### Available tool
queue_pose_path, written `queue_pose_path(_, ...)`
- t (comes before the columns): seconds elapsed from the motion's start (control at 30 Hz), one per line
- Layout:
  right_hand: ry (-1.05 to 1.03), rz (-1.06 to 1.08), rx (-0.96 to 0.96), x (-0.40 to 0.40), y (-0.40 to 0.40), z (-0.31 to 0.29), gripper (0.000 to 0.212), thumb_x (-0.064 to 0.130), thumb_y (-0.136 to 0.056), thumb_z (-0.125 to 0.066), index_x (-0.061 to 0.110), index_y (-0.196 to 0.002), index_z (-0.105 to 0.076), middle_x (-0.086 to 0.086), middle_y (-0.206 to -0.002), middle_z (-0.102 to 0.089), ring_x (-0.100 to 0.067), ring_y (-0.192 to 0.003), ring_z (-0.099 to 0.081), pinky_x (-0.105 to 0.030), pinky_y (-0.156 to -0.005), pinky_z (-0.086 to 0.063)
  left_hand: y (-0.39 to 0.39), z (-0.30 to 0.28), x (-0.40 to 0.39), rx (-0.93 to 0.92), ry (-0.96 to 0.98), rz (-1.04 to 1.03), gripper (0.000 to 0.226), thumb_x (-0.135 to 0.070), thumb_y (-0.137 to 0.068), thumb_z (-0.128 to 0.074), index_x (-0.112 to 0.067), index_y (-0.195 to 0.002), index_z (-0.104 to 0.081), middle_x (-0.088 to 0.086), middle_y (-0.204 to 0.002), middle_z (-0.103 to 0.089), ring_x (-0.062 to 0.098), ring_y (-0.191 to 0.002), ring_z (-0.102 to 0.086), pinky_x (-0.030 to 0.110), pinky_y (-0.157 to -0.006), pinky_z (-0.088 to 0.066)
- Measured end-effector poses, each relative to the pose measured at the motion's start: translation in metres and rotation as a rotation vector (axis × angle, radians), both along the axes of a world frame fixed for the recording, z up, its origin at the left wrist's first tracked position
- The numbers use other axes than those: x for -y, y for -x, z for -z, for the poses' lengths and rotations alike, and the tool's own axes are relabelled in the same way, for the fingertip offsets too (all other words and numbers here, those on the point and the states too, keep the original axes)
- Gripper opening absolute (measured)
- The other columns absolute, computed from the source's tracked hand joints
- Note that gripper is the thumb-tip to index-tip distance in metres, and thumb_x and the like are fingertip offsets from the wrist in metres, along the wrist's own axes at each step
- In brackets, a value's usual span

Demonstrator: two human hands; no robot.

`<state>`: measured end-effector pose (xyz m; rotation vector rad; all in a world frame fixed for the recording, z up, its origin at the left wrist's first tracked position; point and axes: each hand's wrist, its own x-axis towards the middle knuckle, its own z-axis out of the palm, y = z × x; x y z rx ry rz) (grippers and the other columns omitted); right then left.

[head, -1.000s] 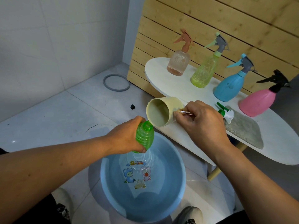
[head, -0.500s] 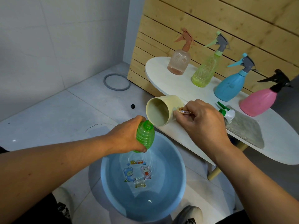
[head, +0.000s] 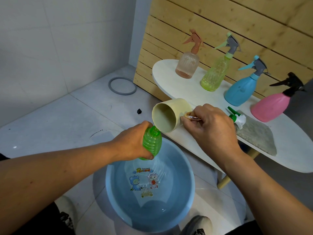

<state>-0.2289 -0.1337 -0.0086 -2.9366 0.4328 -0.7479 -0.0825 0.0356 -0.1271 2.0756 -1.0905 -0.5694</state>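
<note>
Head view: bottle refill, pour stage.

Grip: left hand (head: pixel 133 143) is clamped round the green bottle (head: pixel 151 143). The bottle is mouth up with its head off, held in the air above the far rim of the blue basin (head: pixel 191 180). The basin sits on the floor just below the front edge of the tabletop (head: pixel 186 89). The right hand (head: pixel 211 129) pinches the metal handle (head: pixel 193 117) of the cream cup (head: pixel 165 117). The cup is tipped on its side, lip right at the bottle's mouth; touching or just apart, can't tell. It hangs off the front edge, toward the tabletop's left end.

Status: no stream visible between cup and bottle, and the cup's inside looks bare from here. My read is that this pour is about done or the cup is empty. Bottle fill level: can't tell, the hand covers most of it. The basin holds water, so another scoop is available.

Left to do, as I judge it: top up if short, then screw on the spray head (head: pixel 237 118). It lies near the front edge, against the grey cloth (head: pixel 255 138).

Along the back edge, heads on: peach bottle (head: pixel 187 65), yellow bottle (head: pixel 214 77), blue bottle (head: pixel 240 90), pink bottle (head: pixel 271 106). Whether they are filled, can't say.

Risk: narrow mouth, wide cup. Any spill should land in the basin.
</note>
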Motion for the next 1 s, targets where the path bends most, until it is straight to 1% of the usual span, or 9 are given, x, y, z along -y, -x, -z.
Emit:
queue_pose_path(0.07, 0.01, 0.002, -0.008, 0.0, 0.0001, 0.0003, 0.033, 0.043, -0.093, -0.065, 0.021, -0.071, -0.055, 0.005, -0.068, -0.048, -0.018, -0.067, -0.044, -0.03, -0.054, -0.026, 0.0002, 0.0, -0.0001, 0.001, -0.001, -0.002, 0.093, -0.042, -0.058, -0.096, -0.039, -0.131, -0.038, -0.017, -0.115, -0.056, 0.007, -0.102, -0.059, 0.028, -0.081, -0.054)
queue_pose_path(0.2, 0.028, -0.004, 0.003, -0.0016, 0.0001, -0.001, 0.033, 0.043, -0.092, -0.065, 0.025, -0.07, -0.048, 0.007, -0.068, -0.044, -0.017, -0.067, -0.041, -0.026, -0.051, -0.022, 0.0005, -0.0003, 0.0, 0.003, 0.003, -0.009, 0.093, -0.041, -0.058, -0.096, -0.039, -0.131, -0.037, -0.019, -0.113, -0.056, 0.005, -0.1, -0.058, 0.022, -0.076, -0.05)
queue_pose_path(0.3, 0.051, -0.002, -0.002, -0.0023, 0.0001, -0.0007, 0.032, 0.045, -0.092, -0.062, 0.024, -0.071, -0.05, 0.007, -0.069, -0.045, -0.017, -0.067, -0.042, -0.028, -0.052, -0.024, 0.001, -0.0005, -0.0001, 0.0, 0.006, -0.008, 0.094, -0.041, -0.058, -0.096, -0.04, -0.131, -0.037, -0.019, -0.113, -0.055, 0.005, -0.099, -0.058, 0.019, -0.072, -0.048)
queue_pose_path(0.4, 0.062, -0.003, 0.006, -0.0021, 0.0002, 0.0003, 0.033, 0.046, -0.092, -0.061, 0.021, -0.072, -0.054, 0.006, -0.07, -0.047, -0.018, -0.068, -0.043, -0.03, -0.053, -0.028, 0.0013, -0.0008, 0.0, 0.0, 0.004, -0.01, 0.095, -0.041, -0.059, -0.097, -0.038, -0.132, -0.037, -0.018, -0.112, -0.056, 0.006, -0.099, -0.058, 0.019, -0.074, -0.049)
queue_pose_path(0.53, 0.095, 0.003, 0.006, -0.0026, 0.0005, 0.0004, 0.034, 0.046, -0.093, -0.062, 0.02, -0.073, -0.055, 0.007, -0.07, -0.045, -0.017, -0.068, -0.041, -0.029, -0.054, -0.024, 0.0013, -0.0005, 0.0002, 0.002, 0.004, -0.012, 0.094, -0.041, -0.058, -0.097, -0.037, -0.132, -0.038, -0.018, -0.112, -0.057, 0.005, -0.098, -0.059, 0.021, -0.075, -0.05)
queue_pose_path(0.6, 0.108, 0.006, 0.005, -0.0025, 0.0005, 0.0009, 0.033, 0.047, -0.093, -0.062, 0.02, -0.074, -0.057, 0.007, -0.071, -0.047, -0.017, -0.069, -0.042, -0.029, -0.054, -0.024, 0.0013, -0.0003, 0.0, -0.003, 0.004, -0.014, 0.094, -0.041, -0.058, -0.097, -0.038, -0.132, -0.038, -0.018, -0.112, -0.057, 0.004, -0.098, -0.059, 0.02, -0.074, -0.049)
queue_pose_path(0.7, 0.129, 0.005, 0.005, -0.0021, 0.0005, 0.0012, 0.033, 0.047, -0.094, -0.061, 0.02, -0.075, -0.059, 0.006, -0.072, -0.049, -0.017, -0.07, -0.043, -0.029, -0.055, -0.025, 0.0011, -0.0001, 0.0002, -0.004, 0.004, -0.016, 0.095, -0.042, -0.058, -0.097, -0.038, -0.132, -0.038, -0.017, -0.113, -0.057, 0.006, -0.099, -0.059, 0.023, -0.077, -0.051)
queue_pose_path(0.93, 0.163, -0.012, 0.012, -0.0041, 0.0011, -0.0008, 0.032, 0.045, -0.094, -0.063, 0.021, -0.074, -0.056, 0.009, -0.072, -0.041, -0.014, -0.069, -0.037, -0.027, -0.051, -0.017, 0.0013, -0.0006, 0.0003, 0.002, 0.007, -0.016, 0.096, -0.041, -0.058, -0.097, -0.037, -0.133, -0.038, -0.017, -0.112, -0.057, 0.006, -0.1, -0.059, 0.029, -0.081, -0.055)
queue_pose_path(1.0, 0.176, -0.021, 0.005, -0.0041, 0.0012, -0.0006, 0.031, 0.045, -0.095, -0.062, 0.021, -0.075, -0.057, 0.009, -0.073, -0.041, -0.014, -0.07, -0.036, -0.028, -0.053, -0.019, 0.0016, -0.0005, 0.0005, -0.001, 0.006, -0.016, 0.096, -0.041, -0.058, -0.097, -0.037, -0.134, -0.038, -0.017, -0.113, -0.057, 0.006, -0.1, -0.059, 0.03, -0.082, -0.055)
